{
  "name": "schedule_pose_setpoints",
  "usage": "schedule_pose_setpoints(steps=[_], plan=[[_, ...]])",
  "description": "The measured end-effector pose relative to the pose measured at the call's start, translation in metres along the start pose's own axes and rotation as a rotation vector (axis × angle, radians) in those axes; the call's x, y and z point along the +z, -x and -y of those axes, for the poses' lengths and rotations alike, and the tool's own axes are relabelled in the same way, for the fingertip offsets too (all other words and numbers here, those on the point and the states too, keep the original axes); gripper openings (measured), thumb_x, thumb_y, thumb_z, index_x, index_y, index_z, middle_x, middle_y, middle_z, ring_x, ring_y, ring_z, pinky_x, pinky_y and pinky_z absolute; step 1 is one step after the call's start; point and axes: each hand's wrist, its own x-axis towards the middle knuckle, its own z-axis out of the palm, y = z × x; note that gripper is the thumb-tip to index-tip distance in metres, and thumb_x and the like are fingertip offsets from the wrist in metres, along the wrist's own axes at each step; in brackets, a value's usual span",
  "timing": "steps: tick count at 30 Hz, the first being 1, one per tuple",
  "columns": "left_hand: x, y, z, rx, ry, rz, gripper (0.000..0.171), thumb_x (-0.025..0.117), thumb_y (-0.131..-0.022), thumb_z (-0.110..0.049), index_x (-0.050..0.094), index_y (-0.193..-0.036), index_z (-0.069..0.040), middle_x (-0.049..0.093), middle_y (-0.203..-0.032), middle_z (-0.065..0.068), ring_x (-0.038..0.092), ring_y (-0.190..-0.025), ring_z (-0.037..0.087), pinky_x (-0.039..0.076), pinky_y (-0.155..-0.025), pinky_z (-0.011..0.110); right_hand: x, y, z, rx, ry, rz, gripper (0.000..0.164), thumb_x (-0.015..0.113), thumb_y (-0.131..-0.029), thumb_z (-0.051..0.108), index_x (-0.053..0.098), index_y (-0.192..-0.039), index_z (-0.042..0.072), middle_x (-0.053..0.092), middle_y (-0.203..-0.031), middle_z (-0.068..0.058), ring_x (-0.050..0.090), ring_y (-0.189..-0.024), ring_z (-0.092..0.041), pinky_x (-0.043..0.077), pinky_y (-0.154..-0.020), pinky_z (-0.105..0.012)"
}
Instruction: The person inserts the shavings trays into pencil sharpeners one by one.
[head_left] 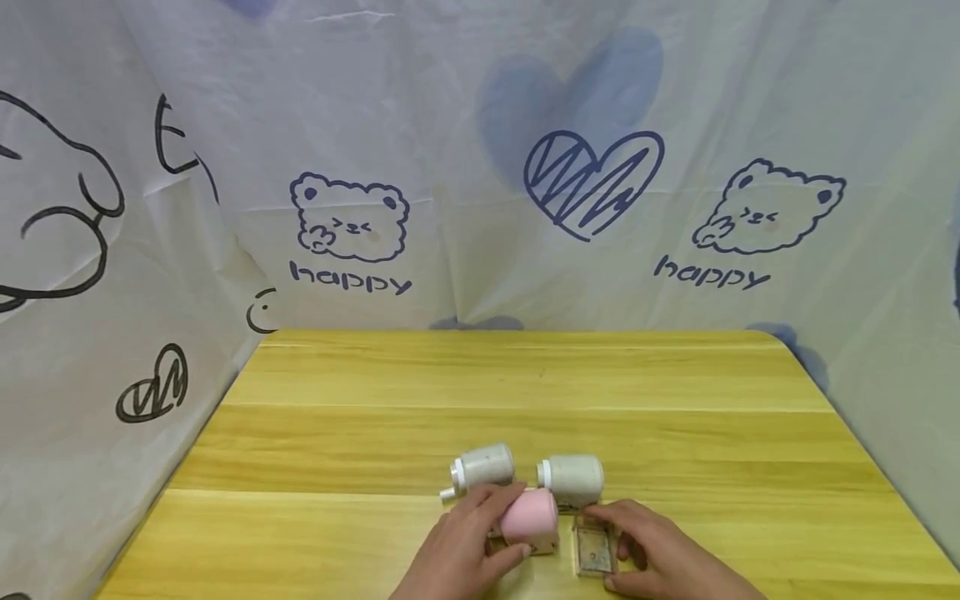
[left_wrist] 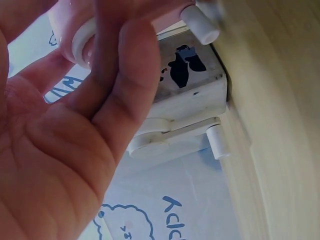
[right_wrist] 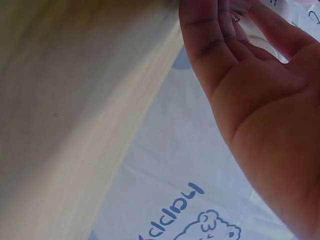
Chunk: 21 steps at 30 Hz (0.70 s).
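Observation:
My left hand [head_left: 465, 537] grips a pink hand-crank pencil sharpener [head_left: 528, 515], index finger over its top and thumb low at its side. In the left wrist view, the fingers partly hide its pink body, and a white crank knob [left_wrist: 200, 25] sticks out. My right hand [head_left: 660, 546] holds a small clear shavings drawer [head_left: 594, 550] between thumb and index finger, just right of the pink sharpener. Most of the drawer is hidden in the right wrist view.
Two whitish pencil sharpeners stand just beyond the hands, one on the left [head_left: 487, 464] and one on the right [head_left: 576, 477]. Under them is a yellow wood-grain table [head_left: 337, 450]. A printed white cloth [head_left: 450, 125] hangs behind and along the sides.

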Motion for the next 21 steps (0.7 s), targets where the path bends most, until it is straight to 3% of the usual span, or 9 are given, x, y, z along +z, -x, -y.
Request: schedule_pose_setpoints(steps=[4, 10, 19, 21], plan=[[0.0015, -0.0016, 0.003, 0.006, 0.053, 0.024, 0.061, 0.071, -0.084, -0.025, 0.047, -0.139, -0.017, 0.055, -0.125, 0.003, 0.053, -0.094, 0.007, 0.047, -0.076, 0.027, 0.0, -0.0002, 0.001, -0.003, 0.006, -0.004, 0.065, 0.071, -0.085, 0.034, 0.045, -0.139, 0.008, 0.048, -0.116, -0.01, 0.051, -0.079, -0.01, 0.046, -0.063, -0.028], [0.0051, -0.0018, 0.0047, 0.073, 0.036, -0.012, 0.052, 0.069, -0.085, -0.016, 0.048, -0.133, -0.01, 0.056, -0.126, 0.001, 0.052, -0.11, 0.011, 0.044, -0.093, 0.034, -0.0002, -0.0001, 0.0012, -0.013, 0.011, -0.004, 0.066, 0.071, -0.085, 0.033, 0.045, -0.14, 0.008, 0.049, -0.118, -0.01, 0.051, -0.081, -0.01, 0.046, -0.065, -0.028], [0.0055, -0.0018, 0.0063, 0.118, 0.003, -0.004, 0.052, 0.067, -0.088, -0.019, 0.048, -0.135, -0.01, 0.056, -0.126, 0.004, 0.052, -0.113, 0.014, 0.045, -0.092, 0.033, 0.0005, -0.0007, 0.0, -0.045, 0.021, -0.005, 0.066, 0.07, -0.086, 0.034, 0.044, -0.141, 0.008, 0.049, -0.119, -0.011, 0.051, -0.082, -0.009, 0.046, -0.065, -0.027], [0.0049, -0.0021, 0.0061, 0.103, 0.04, 0.013, 0.055, 0.068, -0.088, -0.02, 0.047, -0.137, -0.008, 0.055, -0.125, 0.007, 0.054, -0.107, 0.013, 0.047, -0.087, 0.03, 0.0002, -0.0009, 0.0005, -0.042, 0.02, 0.001, 0.066, 0.069, -0.087, 0.034, 0.043, -0.141, 0.008, 0.049, -0.12, -0.011, 0.05, -0.082, -0.009, 0.046, -0.065, -0.027]])
